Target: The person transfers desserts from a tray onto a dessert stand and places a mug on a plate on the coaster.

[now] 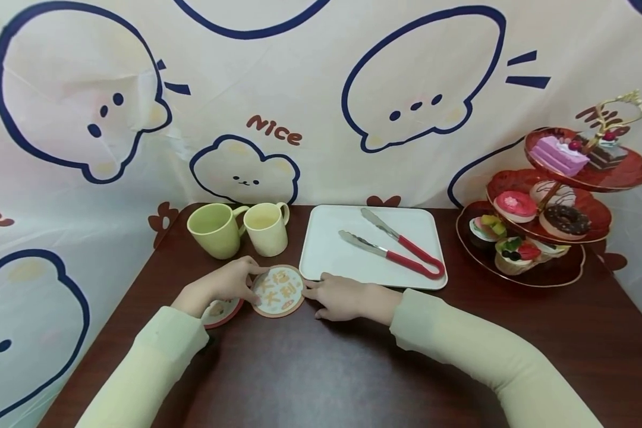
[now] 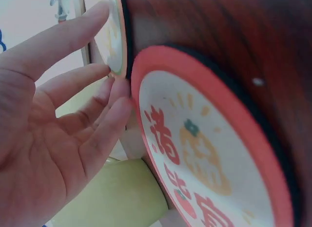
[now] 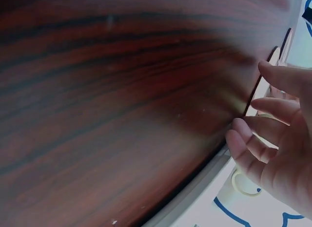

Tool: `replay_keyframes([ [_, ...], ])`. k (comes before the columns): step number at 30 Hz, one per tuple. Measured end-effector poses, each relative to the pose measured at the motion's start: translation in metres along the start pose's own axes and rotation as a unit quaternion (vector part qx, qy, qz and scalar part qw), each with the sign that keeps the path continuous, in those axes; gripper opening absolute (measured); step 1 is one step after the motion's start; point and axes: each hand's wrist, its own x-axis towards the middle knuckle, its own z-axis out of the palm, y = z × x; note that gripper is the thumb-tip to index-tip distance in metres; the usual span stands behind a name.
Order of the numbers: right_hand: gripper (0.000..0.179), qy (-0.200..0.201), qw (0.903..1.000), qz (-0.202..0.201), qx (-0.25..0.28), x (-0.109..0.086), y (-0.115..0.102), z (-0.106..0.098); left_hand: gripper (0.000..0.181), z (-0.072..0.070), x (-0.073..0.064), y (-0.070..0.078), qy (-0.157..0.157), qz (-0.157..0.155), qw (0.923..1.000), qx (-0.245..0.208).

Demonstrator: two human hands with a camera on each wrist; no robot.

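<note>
1. From my remote seat, I use the white tray [image 1: 326, 238] as landmark: it lies flat on the dark table [image 1: 310, 368].
2. A pale round coaster [image 1: 280, 292] sits just beside the tray's near left corner; I cannot tell whether they touch.
3. My left hand [image 1: 232, 280] is fairly wide, thumb and forefinger spread along the coaster's left edge. My right hand [image 1: 342, 297], in front of the tray, has loose fingers at the opposite edge, grasping nothing. I judge that this bracketing steadies a thin disc too flat to grip easily.
4. A red-rimmed coaster [image 2: 209, 144] lies farther left of the tray, partly hidden by my left wrist in the head view.
5. Left of the tray stand a green mug [image 1: 214, 232] and a cream mug [image 1: 267, 232], upright, close together behind the coasters, probably to free the space in front.
6. Red-handled tongs [image 1: 413, 263] rest splayed on the tray, handles toward its near right corner, perhaps for easy right-hand reach.
7. Right of the tray, a tiered stand [image 1: 596, 217] bears cakes and a chocolate doughnut [image 1: 565, 221], seemingly stacked to save room.
</note>
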Motion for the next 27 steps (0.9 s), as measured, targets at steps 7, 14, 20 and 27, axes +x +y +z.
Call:
replay_keyframes([
  [7,0.059,-0.003,0.9998,0.001,0.018,-0.011,0.003,-0.003,0.088,0.005,-0.005,0.006,-0.003,0.01,0.9998,0.017],
  [14,0.06,-0.004,0.999,0.006,0.044,-0.019,0.005,0.002,0.093,0.013,-0.011,0.015,-0.016,0.015,0.9989,0.041],
  [20,0.058,-0.003,0.9975,0.011,0.069,-0.03,0.008,0.005,0.089,0.021,-0.014,0.026,-0.012,0.026,0.9991,0.031],
  [27,0.056,0.004,0.9971,0.014,0.074,-0.051,0.012,0.01,0.084,0.032,-0.013,0.038,-0.009,0.051,0.9981,0.034],
])
